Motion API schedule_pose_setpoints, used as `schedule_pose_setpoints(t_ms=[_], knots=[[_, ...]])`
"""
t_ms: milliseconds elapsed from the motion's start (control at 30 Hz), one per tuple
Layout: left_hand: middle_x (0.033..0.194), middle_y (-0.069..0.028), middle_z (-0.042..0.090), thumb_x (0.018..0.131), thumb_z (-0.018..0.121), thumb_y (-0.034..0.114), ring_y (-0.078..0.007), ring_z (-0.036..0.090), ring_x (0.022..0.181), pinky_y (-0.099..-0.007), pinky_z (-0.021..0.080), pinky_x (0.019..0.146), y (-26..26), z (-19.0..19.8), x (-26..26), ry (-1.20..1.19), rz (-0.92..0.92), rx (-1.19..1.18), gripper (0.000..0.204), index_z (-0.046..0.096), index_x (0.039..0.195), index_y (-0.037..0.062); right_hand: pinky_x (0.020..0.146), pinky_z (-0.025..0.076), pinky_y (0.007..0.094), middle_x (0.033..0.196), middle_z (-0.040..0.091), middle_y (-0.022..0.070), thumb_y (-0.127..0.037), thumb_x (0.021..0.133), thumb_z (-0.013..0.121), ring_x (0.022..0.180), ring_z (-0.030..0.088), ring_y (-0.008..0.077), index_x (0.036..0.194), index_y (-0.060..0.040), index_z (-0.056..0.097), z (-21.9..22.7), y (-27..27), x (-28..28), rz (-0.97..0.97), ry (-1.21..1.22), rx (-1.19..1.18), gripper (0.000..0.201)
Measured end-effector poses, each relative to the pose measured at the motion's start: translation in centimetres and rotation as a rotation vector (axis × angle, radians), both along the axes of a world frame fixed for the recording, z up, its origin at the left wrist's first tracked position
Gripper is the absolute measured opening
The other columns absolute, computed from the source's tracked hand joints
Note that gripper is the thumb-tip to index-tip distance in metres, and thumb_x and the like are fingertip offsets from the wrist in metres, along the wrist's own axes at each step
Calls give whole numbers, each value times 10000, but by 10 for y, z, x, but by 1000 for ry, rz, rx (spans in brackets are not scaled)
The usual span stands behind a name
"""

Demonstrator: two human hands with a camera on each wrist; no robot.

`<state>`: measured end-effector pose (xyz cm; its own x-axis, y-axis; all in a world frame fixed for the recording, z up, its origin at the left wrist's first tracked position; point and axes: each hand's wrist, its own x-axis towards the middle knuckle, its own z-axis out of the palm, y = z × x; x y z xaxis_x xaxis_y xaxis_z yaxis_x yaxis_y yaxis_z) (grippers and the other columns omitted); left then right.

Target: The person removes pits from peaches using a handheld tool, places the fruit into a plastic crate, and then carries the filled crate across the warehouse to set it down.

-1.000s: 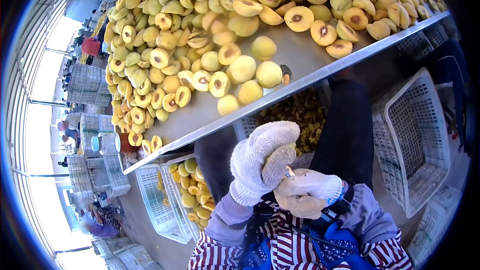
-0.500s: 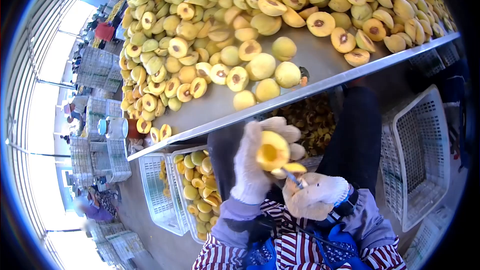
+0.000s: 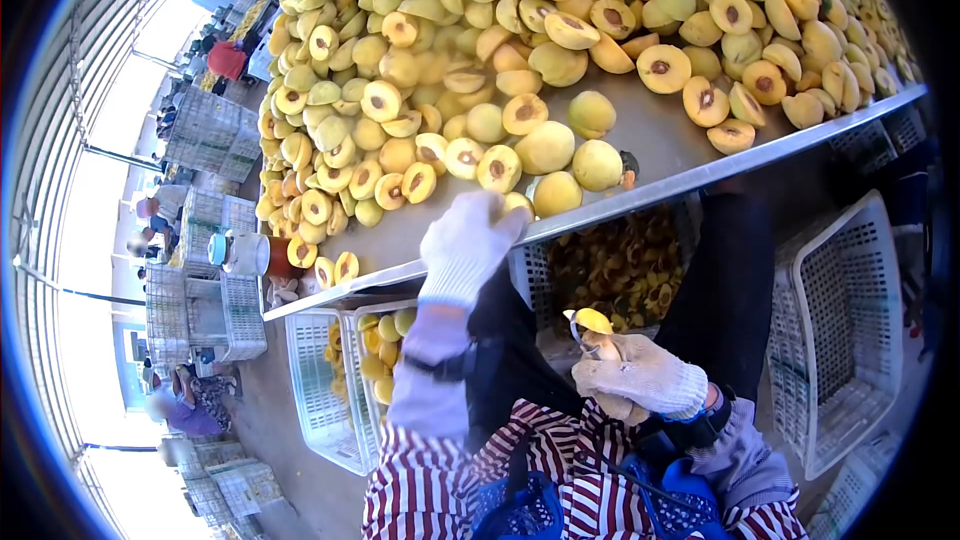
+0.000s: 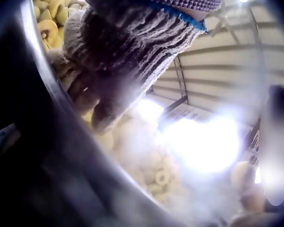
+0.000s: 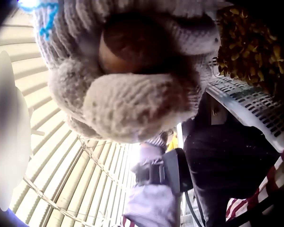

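My gloved left hand [image 3: 472, 243] reaches over the metal table edge, fingertips right at a yellow peach half [image 3: 517, 204]. In the left wrist view its fingers [image 4: 104, 116] point down among the fruit, partly dark and blurred. Above my lap, my gloved right hand [image 3: 640, 377] grips a pitting knife, whose thin curved metal blade [image 3: 574, 328] sticks out past the thumb. A yellow piece of peach [image 3: 592, 320] sits at that blade. The tool's rounded brown handle [image 5: 132, 45] shows inside the curled glove in the right wrist view.
Peach halves [image 3: 380, 100] are heaped on the metal table [image 3: 650, 155]. Below it, a crate [image 3: 533, 275] holds dark yellow scraps. A crate of peach halves [image 3: 378, 360] stands by my left leg, and a white crate [image 3: 838, 340] stands at the right.
My left hand, which held a hollowed peach half by the blade, has moved up to the table edge without it. My right hand stays over my lap with the knife.
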<state>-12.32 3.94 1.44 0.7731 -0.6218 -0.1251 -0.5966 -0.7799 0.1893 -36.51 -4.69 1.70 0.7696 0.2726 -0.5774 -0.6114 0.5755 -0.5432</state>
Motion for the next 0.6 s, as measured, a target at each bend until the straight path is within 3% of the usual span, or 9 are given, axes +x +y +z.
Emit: schedule_pose_setpoints(t_ms=[100, 200, 300, 333, 467, 500, 533, 567, 600], knots=[[1141, -187, 653, 827, 653, 557, -394, 632, 1063, -477, 477, 919, -26, -37, 42, -44, 121, -9, 542, 646, 1087, 81, 406, 270, 185, 621, 434, -74, -326, 920, 668, 469, 363, 20, 1000, -145, 550, -4, -4, -4, -52, 15, -23, 231], [1196, -216, 620, 775, 713, 564, -385, 614, 1124, -486, 483, 947, -24, -34, 47, -23, 85, 10, 676, 597, 1194, 46, 381, 315, 194, 600, 524, -29, -329, 937, 679, 446, 441, 38, 903, -100, 564, -15, -5, -6, -135, -31, 6, 259], [1261, -220, 579, 736, 763, 539, -379, 587, 1177, -503, 476, 969, -18, -32, 47, -5, 5, 10, 767, 551, 1273, 34, 418, 314, 191, 639, 516, -37, -369, 918, 676, 486, 441, 34, 1097, -106, 571, -8, -8, 2, -31, 16, -174, 335], [1288, -219, 564, 729, 774, 527, -379, 575, 1196, -508, 469, 977, -14, -31, 48, -6, -18, 2, 788, 536, 1295, 34, 419, 323, 194, 641, 522, -33, -377, 917, 675, 487, 449, 38, 1097, -104, 570, -7, -6, 3, -36, 18, -174, 343], [1202, -122, 602, 824, 734, 424, -265, 652, 1054, -400, 587, 733, -3, -31, 64, 739, 376, -436, 666, 508, 1332, 58, 440, 379, 203, 642, 539, -20, -425, 914, 661, 492, 487, 50, 1087, -102, 572, -6, -5, 3, -30, 12, -272, 377], [1170, -98, 600, 891, 684, 387, -216, 673, 951, -345, 596, 627, 17, -47, 68, 1160, 251, -970, 605, 473, 1372, 87, 445, 385, 203, 642, 542, -19, -430, 915, 658, 495, 495, 51, 1080, -102, 574, -5, -5, 3, -31, 21, -309, 377], [1212, -132, 599, 933, 647, 382, -262, 685, 918, -385, 608, 644, 17, -30, 48, 1322, 128, -1136, 589, 438, 1403, 94, 449, 392, 202, 642, 546, -18, -435, 915, 655, 497, 502, 51, 1073, -102, 576, -4, -5, 4, -29, 28, -348, 377], [1244, -148, 589, 927, 659, 393, -283, 686, 916, -379, 606, 649, 13, -16, 29, 1170, 29, -1073, 607, 435, 1403, 88, 493, 427, 218, 657, 570, -6, -435, 912, 656, 528, 540, 59, 1047, -93, 585, -4, -5, 4, -26, 14, -387, 375], [1270, -162, 581, 917, 677, 390, -305, 685, 923, -379, 606, 656, 12, -8, 10, 1175, -13, -1098, 626, 431, 1403, 81, 517, 450, 250, 670, 591, 21, -449, 915, 644, 548, 573, 100, 1044, -88, 587, -7, -3, 3, -26, -14, -444, 388]])
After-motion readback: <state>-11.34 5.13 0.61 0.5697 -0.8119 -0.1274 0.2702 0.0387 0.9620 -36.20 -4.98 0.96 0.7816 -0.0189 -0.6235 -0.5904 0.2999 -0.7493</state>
